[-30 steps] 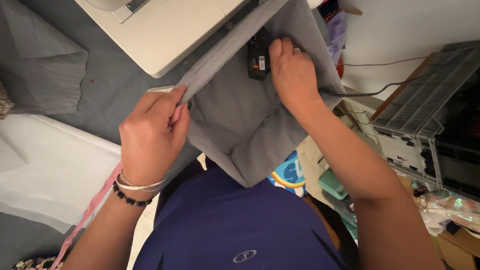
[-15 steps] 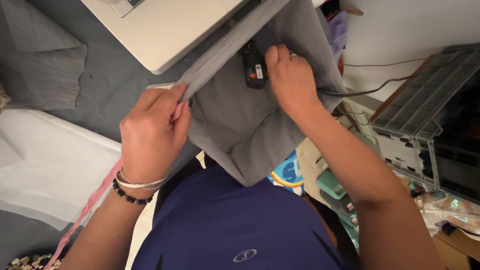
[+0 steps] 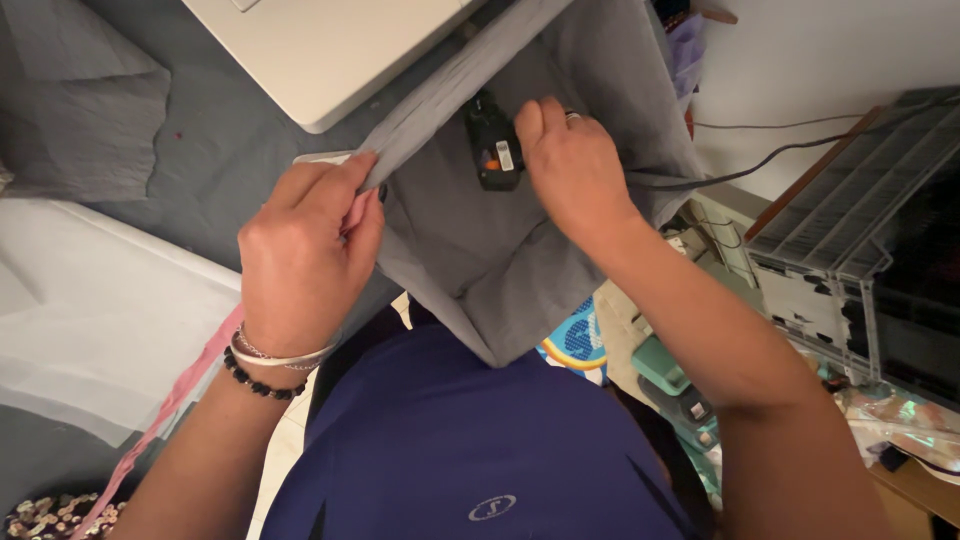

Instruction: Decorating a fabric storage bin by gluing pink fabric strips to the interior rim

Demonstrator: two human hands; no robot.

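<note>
A grey piece of fabric [image 3: 470, 250] hangs from the table toward my lap. My left hand [image 3: 305, 255] pinches its folded edge between thumb and fingers at the left. My right hand [image 3: 575, 175] rests on the cloth farther right, its fingers closed around a small black tool [image 3: 493, 145] with an orange mark that lies on the fabric. A cream sewing machine [image 3: 330, 50] stands just beyond both hands, and the cloth runs up under it.
Folded grey cloth [image 3: 80, 120] lies at the far left on the grey table. White paper [image 3: 90, 320] and a pink strip [image 3: 185, 395] are at the left. A wire rack [image 3: 850, 200], cables and clutter stand at the right.
My right hand and the black tool have shifted slightly left along the fabric. My left hand keeps its pinch on the folded edge.
</note>
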